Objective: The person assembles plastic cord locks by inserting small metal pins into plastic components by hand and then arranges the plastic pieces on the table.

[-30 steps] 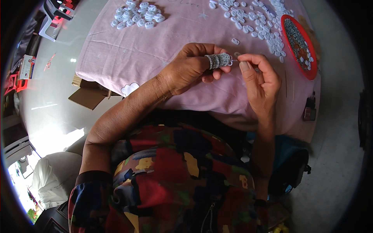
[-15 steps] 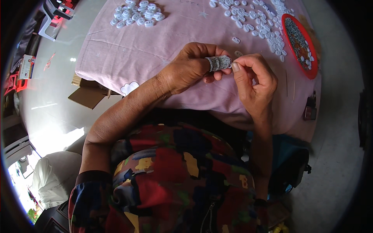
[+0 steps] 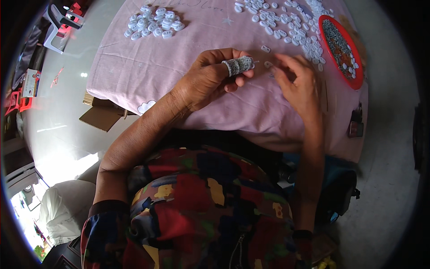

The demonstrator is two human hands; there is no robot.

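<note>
I read the left hand as grasping: its thumb side and forefinger pinch a small white plastic piece, mostly covered by the fingers. A thin metal screw projects rightward from those fingertips. A mottled grey fabric sleeve lies along the grip; it appears to wrap the thumb. I read the right hand as released: thumb and forefinger stand parted. Motion blurs their tips.

Just left of the right fingertips I locate a loose white oval part on the pink fabric tablecloth. Small dark metal items show beside the thumb tip; I cannot tell whether they touch it.

Beyond the right fingers I log a spread of white oval plastic parts. Farther right sits a red plastic tray containing grey metal pieces and several white parts. Well beyond the left fingers, to their left, lies a heap of larger white oval parts.
</note>
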